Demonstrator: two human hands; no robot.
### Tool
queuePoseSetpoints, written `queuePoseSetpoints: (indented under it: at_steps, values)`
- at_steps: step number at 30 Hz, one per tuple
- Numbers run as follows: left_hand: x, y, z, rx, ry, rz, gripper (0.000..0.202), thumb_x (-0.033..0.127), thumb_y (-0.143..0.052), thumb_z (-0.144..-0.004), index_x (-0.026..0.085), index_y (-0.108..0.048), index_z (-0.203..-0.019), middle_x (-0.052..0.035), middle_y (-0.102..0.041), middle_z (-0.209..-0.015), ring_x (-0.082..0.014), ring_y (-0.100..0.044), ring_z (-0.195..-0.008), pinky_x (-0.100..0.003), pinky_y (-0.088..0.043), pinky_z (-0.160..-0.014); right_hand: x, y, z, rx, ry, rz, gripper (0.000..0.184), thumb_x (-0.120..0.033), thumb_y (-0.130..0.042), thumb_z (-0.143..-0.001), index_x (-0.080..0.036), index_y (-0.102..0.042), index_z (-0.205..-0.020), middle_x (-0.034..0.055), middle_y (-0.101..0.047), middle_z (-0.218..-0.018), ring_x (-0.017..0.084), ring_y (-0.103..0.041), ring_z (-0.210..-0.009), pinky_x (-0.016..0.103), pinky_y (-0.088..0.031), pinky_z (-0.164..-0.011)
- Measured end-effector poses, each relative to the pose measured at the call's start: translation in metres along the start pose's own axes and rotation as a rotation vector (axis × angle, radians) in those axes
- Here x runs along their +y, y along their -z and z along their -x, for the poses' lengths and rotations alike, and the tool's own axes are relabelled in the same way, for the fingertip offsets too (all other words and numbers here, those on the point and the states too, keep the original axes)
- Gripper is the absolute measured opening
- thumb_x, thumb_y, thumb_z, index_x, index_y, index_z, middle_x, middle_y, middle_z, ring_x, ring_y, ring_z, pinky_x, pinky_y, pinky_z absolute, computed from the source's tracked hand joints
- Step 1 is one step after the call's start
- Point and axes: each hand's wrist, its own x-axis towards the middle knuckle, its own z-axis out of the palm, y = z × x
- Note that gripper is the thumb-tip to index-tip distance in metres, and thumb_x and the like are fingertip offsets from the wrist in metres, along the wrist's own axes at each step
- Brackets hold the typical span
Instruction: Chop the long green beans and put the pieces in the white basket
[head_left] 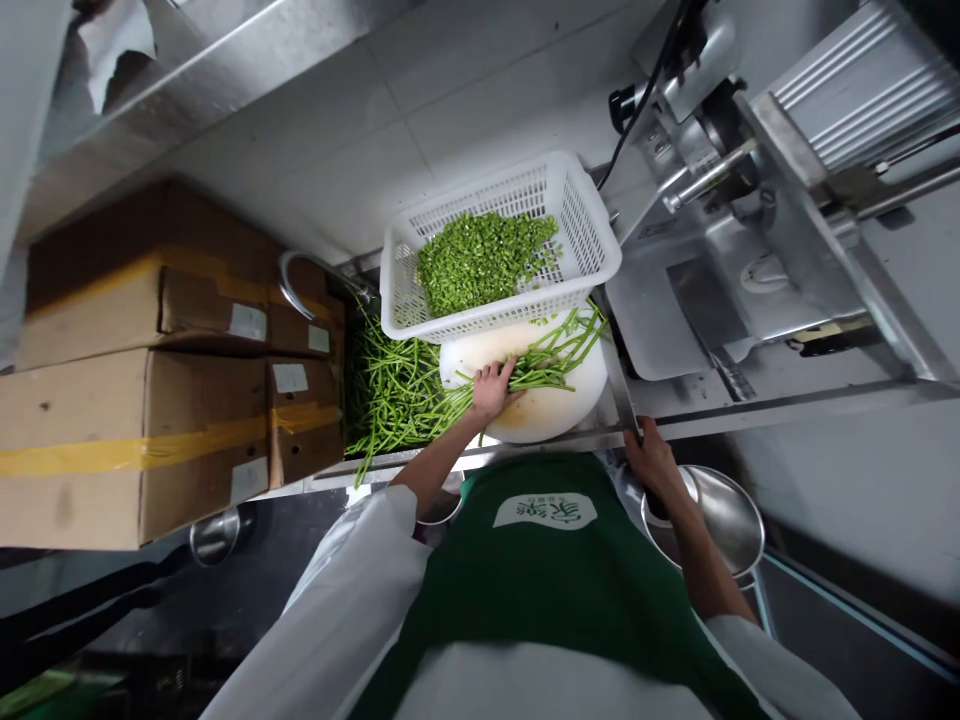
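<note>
My left hand (493,391) is closed over a bundle of long green beans (551,368), pressing it on a round white cutting board (532,412). The bundle points to the right across the board. At the board's right edge, my right hand (649,455) grips a knife (622,388) by its handle. The blade shows nearly edge-on, pointing away from me and apart from the bundle. A heap of loose long beans lies left of the board. Behind the board, a white plastic basket (499,328) holds chopped green pieces (480,262).
Stacked cardboard boxes (202,400) stand at the left beside a curved metal tap (296,290). To the right are a metal slicing machine (750,190) and a cleaver (705,305) lying on the counter. A steel bowl (731,520) sits below my right arm. A metal shelf hangs upper left.
</note>
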Motion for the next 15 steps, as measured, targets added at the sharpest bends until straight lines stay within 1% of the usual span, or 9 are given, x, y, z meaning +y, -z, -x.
queuePoseSetpoints:
  at_steps: [2,4,6,7,9,11,13,15]
  values:
    - [-0.002,0.008,-0.003,-0.009,0.023,0.057,0.077,0.053,-0.065,-0.091,0.024,-0.037,-0.157,-0.0144,-0.062,-0.126,-0.0332,-0.057,-0.115,-0.049,-0.043,-0.103,0.003,0.001,-0.002,0.002,0.017,0.011,0.052,-0.043,-0.038,-0.095,-0.013,-0.052,-0.135,0.0171,-0.073,-0.103,0.031,-0.069,-0.094,0.037,-0.048,-0.082]
    - [-0.008,0.016,-0.006,-0.014,0.012,0.129,0.082,0.054,-0.068,-0.089,0.022,-0.035,-0.157,-0.0154,-0.061,-0.125,-0.0338,-0.058,-0.115,-0.049,-0.044,-0.103,0.005,0.001,-0.002,0.004,0.028,0.012,0.051,-0.043,-0.039,-0.095,-0.013,-0.052,-0.135,0.0173,-0.073,-0.105,0.031,-0.069,-0.094,0.037,-0.048,-0.082]
    - [-0.020,0.023,-0.011,-0.041,-0.050,0.223,0.082,0.054,-0.069,-0.087,0.022,-0.039,-0.156,-0.0153,-0.058,-0.127,-0.0333,-0.057,-0.117,-0.049,-0.044,-0.105,0.005,0.000,-0.002,0.007,0.040,0.007,0.050,-0.043,-0.039,-0.095,-0.014,-0.052,-0.134,0.0172,-0.073,-0.106,0.031,-0.069,-0.093,0.037,-0.049,-0.081]
    - [-0.028,0.026,-0.014,-0.058,-0.084,0.266,0.078,0.054,-0.069,-0.088,0.022,-0.043,-0.154,-0.0148,-0.057,-0.127,-0.0324,-0.057,-0.118,-0.047,-0.045,-0.106,0.005,0.000,-0.002,0.007,0.044,0.007,0.050,-0.043,-0.039,-0.095,-0.014,-0.052,-0.134,0.0170,-0.073,-0.106,0.030,-0.069,-0.092,0.037,-0.049,-0.081]
    - [-0.045,0.028,-0.020,-0.082,-0.134,0.307,0.064,0.049,-0.065,-0.091,0.020,-0.054,-0.146,-0.0139,-0.056,-0.126,-0.0299,-0.058,-0.118,-0.044,-0.045,-0.108,0.003,-0.001,0.000,0.007,0.041,0.007,0.050,-0.043,-0.040,-0.095,-0.014,-0.052,-0.134,0.0168,-0.073,-0.104,0.030,-0.069,-0.091,0.037,-0.049,-0.081]
    - [-0.059,0.028,-0.024,-0.109,-0.167,0.292,0.054,0.045,-0.061,-0.094,0.018,-0.060,-0.141,-0.0132,-0.058,-0.123,-0.0284,-0.060,-0.114,-0.042,-0.046,-0.108,0.002,-0.002,0.001,0.008,0.031,0.006,0.050,-0.042,-0.040,-0.095,-0.013,-0.052,-0.134,0.0168,-0.073,-0.103,0.030,-0.069,-0.091,0.037,-0.048,-0.081]
    - [-0.066,0.027,-0.024,-0.144,-0.208,0.274,0.055,0.046,-0.058,-0.095,0.018,-0.058,-0.142,-0.0129,-0.059,-0.123,-0.0283,-0.061,-0.111,-0.041,-0.048,-0.106,0.000,-0.002,0.001,0.010,0.025,0.009,0.050,-0.042,-0.039,-0.096,-0.013,-0.051,-0.135,0.0167,-0.073,-0.103,0.030,-0.069,-0.091,0.036,-0.048,-0.080]
    - [-0.067,0.027,-0.019,-0.144,-0.247,0.275,0.063,0.053,-0.059,-0.094,0.018,-0.053,-0.147,-0.0135,-0.057,-0.128,-0.0287,-0.060,-0.114,-0.041,-0.048,-0.106,0.000,-0.003,0.001,0.010,0.024,0.016,0.050,-0.042,-0.039,-0.096,-0.013,-0.051,-0.135,0.0168,-0.073,-0.103,0.030,-0.069,-0.092,0.036,-0.048,-0.080]
